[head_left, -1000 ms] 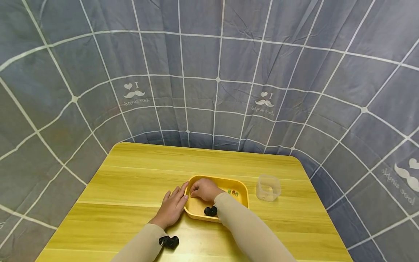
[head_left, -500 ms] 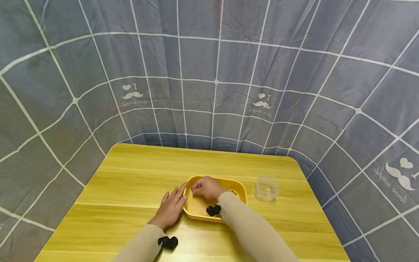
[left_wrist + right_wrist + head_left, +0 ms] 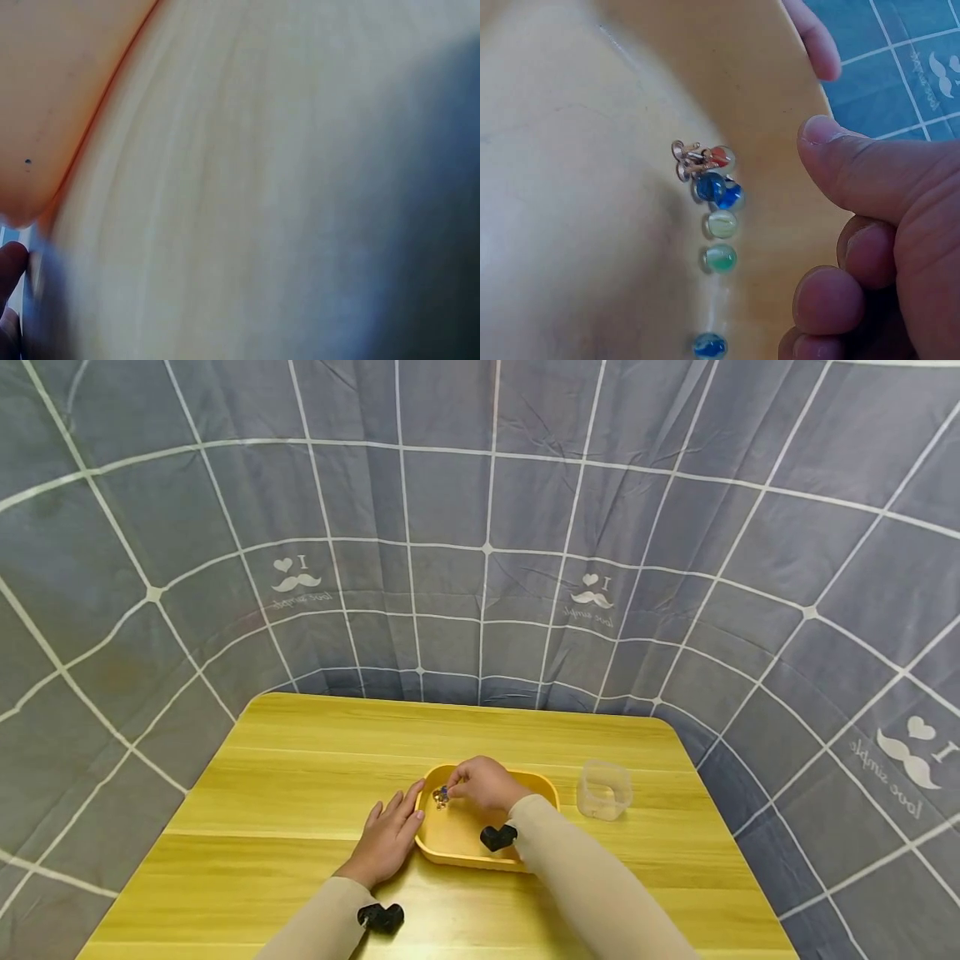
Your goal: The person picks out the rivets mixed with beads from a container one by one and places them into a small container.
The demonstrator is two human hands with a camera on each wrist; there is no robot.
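Note:
A yellow-orange plastic tray (image 3: 487, 860) lies on the table. My left hand (image 3: 384, 839) rests with straightened fingers against its left end, fingertips on the rim. My right hand (image 3: 486, 783) is inside the tray, just right of a small cluster. In the right wrist view this cluster has several copper-coloured metal pins with round flat heads (image 3: 694, 161), an orange marble (image 3: 721, 157) and blue marbles (image 3: 709, 187). Pale and green marbles (image 3: 721, 257) line the wall below. The thumb (image 3: 836, 157) stands apart from the bent fingers (image 3: 829, 300), with nothing visible between them.
A clear square plastic container (image 3: 604, 789) stands right of the tray. The wooden table (image 3: 300, 768) has a grey-blue curtain with white grid lines (image 3: 450, 577) behind it. My right sleeve (image 3: 577, 868) covers the tray's right front part.
My right hand has drawn back slightly to the right, uncovering the cluster at the tray's left end. The marbles seen earlier at the right end are now hidden behind my right arm.

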